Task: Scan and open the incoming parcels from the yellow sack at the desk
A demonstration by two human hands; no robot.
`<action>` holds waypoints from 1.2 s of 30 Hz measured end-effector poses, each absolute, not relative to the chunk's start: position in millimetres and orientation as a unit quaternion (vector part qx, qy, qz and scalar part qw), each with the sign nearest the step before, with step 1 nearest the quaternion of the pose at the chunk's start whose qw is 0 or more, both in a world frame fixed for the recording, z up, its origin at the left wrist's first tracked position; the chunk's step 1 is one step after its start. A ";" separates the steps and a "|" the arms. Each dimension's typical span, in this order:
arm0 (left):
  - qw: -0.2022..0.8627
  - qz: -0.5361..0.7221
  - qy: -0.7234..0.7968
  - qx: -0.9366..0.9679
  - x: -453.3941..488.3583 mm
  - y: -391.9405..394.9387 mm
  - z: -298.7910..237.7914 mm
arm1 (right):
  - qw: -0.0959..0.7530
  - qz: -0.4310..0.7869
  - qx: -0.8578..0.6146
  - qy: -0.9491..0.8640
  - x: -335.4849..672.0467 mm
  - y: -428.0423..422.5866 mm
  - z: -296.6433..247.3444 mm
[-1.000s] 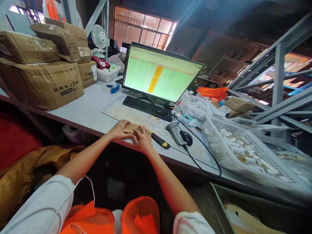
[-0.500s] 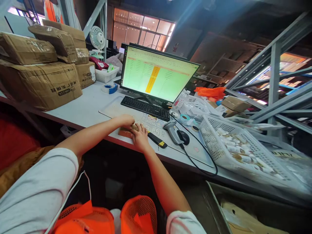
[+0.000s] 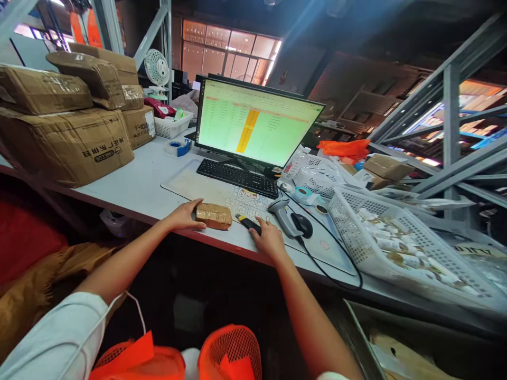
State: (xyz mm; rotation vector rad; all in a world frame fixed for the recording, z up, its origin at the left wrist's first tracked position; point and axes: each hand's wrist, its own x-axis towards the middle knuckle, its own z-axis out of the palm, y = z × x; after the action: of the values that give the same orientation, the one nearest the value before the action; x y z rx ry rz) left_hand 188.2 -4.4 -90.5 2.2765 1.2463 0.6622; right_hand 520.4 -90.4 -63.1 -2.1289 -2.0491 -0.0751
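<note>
Two open hands: the left hand (image 3: 182,216) lies flat, fingertips touching a taped parcel (image 3: 213,216), unopened; the right hand (image 3: 269,238), fingers spread, seemingly touches a black tool (image 3: 249,224) just beside it.

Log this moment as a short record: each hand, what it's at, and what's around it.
left hand: fingertips at the end of a taped brown parcel
right hand: resting on the desk, nearest a black-and-yellow utility knife
nearby: barcode scanner, mouse, keyboard
to the right: white plastic basket of small wrapped rolls
</note>
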 end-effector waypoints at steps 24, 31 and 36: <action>0.139 0.446 0.361 0.807 186.0 -16.4 -110.9 | -0.018 -0.010 -0.503 -0.864 407.9 -88.7 21.3; 0.142 0.452 0.346 0.810 184.8 -18.0 -111.1 | -0.047 -0.023 -0.539 -0.840 395.9 -100.5 21.8; 0.138 0.458 0.341 0.809 183.3 -17.9 -111.4 | -0.082 -0.057 -0.602 -0.792 412.0 -107.4 19.4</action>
State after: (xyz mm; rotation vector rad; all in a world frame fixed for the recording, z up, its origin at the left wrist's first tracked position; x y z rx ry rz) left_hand 183.3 -17.9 -111.4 2.3410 0.9865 1.3261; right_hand 412.0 -107.4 19.4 -1.9953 -2.6282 -0.1904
